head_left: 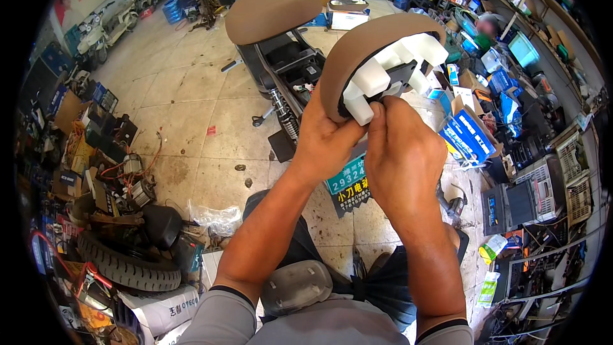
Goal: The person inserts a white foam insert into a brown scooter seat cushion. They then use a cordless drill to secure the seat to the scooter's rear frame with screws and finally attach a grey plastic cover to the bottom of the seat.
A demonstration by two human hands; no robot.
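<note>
The pale, stained workshop floor (182,102) spreads around me, boxes and parts (469,134) heaped along both sides. A scooter (255,67) stands on its tiles ahead; a tyre (131,276) lies off to my left. At the scooter's rear, a brown pad (340,61) is held up, its edge gripped in my left hand (324,139). My right hand (407,153) curls in beside its white blocks (370,78); what those fingers pinch, I cannot tell.

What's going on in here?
A person is handling a brown cushion with both hands. The left hand grips its lower edge, while the right hand works at its underside, close to the white blocks there; what it touches is hidden. Just beyond stands a scooter with a matching brown seat. A tyre lies at the left amid clutter.
</note>
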